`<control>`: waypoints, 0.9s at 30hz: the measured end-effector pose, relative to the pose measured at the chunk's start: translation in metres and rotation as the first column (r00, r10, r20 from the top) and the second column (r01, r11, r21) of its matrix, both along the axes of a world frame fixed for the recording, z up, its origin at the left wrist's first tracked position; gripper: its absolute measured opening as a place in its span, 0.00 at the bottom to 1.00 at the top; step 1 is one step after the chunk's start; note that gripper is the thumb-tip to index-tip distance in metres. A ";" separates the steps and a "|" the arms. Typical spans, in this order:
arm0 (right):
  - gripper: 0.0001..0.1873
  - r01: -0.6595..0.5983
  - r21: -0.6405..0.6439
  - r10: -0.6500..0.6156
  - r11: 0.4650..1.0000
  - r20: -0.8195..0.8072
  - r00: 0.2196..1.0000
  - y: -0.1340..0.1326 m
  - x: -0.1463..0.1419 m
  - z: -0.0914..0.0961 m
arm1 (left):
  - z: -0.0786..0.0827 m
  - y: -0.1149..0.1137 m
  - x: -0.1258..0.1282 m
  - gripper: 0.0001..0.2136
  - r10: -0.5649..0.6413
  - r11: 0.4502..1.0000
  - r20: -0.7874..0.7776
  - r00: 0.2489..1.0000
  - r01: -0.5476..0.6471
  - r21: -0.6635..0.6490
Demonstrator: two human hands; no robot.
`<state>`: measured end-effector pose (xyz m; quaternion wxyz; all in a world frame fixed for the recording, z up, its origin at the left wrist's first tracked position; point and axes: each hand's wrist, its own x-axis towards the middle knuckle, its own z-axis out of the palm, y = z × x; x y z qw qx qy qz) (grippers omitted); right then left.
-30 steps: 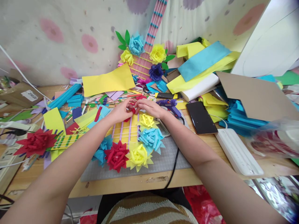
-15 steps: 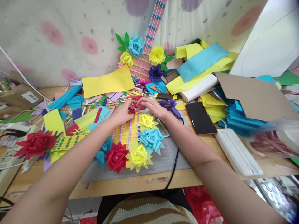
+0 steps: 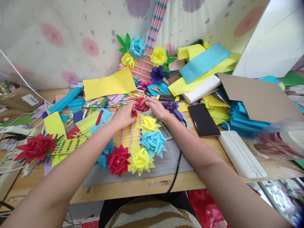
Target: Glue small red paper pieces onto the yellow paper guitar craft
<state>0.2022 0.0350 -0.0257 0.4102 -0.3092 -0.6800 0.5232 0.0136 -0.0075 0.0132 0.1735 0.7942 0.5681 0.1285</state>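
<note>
Cluttered worktop (image 3: pixel 109 190) bears yellow guitar (image 3: pixel 135 134), near flowers (image 3: pixel 141 159) seated; left grip (image 3: pixel 124 115) pinches red paper (image 3: pixel 135 113), right grip (image 3: pixel 155 107) half-curls (hold unclear); far flower (image 3: pixel 141 105) seems unfinished.

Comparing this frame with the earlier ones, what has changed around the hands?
The right hand has drawn slightly away from the left hand, opening a gap that shows more red paper. Whether it let anything go is unclear. The left hand stays at the red paper; the glue gun and phone lie as before.
</note>
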 end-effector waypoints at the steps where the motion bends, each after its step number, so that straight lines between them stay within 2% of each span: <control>1: 0.08 0.016 0.011 -0.016 1.000 0.009 1.000 0.000 0.000 0.000 | 0.000 0.000 0.000 0.30 -0.003 1.000 -0.002 1.000 0.003 0.003; 6: 0.08 0.048 0.034 -0.049 0.998 0.023 0.999 -0.001 -0.002 0.002 | 0.003 -0.002 0.001 0.30 0.011 1.000 0.032 0.999 -0.010 -0.017; 12: 0.08 0.033 0.023 -0.033 0.999 0.015 0.999 -0.002 -0.002 0.002 | -0.002 -0.001 -0.004 0.31 0.041 0.998 0.208 0.977 -0.031 -0.052; 16: 0.06 0.049 0.067 -0.052 0.997 0.034 0.998 -0.001 -0.003 -0.001 | -0.008 0.001 -0.007 0.30 -0.007 0.999 0.277 0.961 0.017 -0.033; 20: 0.06 0.062 0.108 -0.069 0.992 0.054 0.996 -0.001 -0.005 -0.004 | -0.010 0.004 -0.006 0.28 -0.050 0.998 0.279 0.959 0.058 -0.021; 27: 0.06 0.049 0.111 -0.054 0.993 0.038 0.998 0.000 -0.004 -0.005 | -0.007 0.003 -0.002 0.30 -0.038 0.999 0.203 0.978 0.041 -0.009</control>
